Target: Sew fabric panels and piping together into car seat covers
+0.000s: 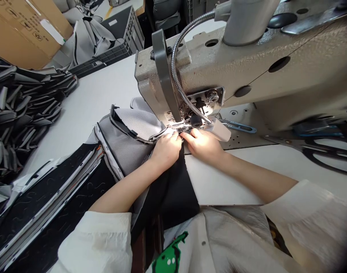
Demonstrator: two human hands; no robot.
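My left hand point(166, 151) is closed on the edge of a grey fabric piece point(138, 121) with dark piping, close to the presser foot of a sewing machine point(196, 64). Just right of it, my right hand point(204, 146) pinches the same edge near the lit needle area, fingertips almost meeting the left ones. The stitch point is partly hidden by my fingers. Bulky grey fabric lies folded left of the machine, and a black fabric strip point(180, 185) hangs down under my left wrist over the table's front edge.
Black scissors point(327, 151) and a blue-edged metal tool point(242, 127) lie at the right. A lamp head point(220, 129) on a flexible metal tube hangs over my right hand. Stacked grey-black pieces point(22, 113), a cardboard box point(25, 34) and a grey crate point(133, 34) stand left.
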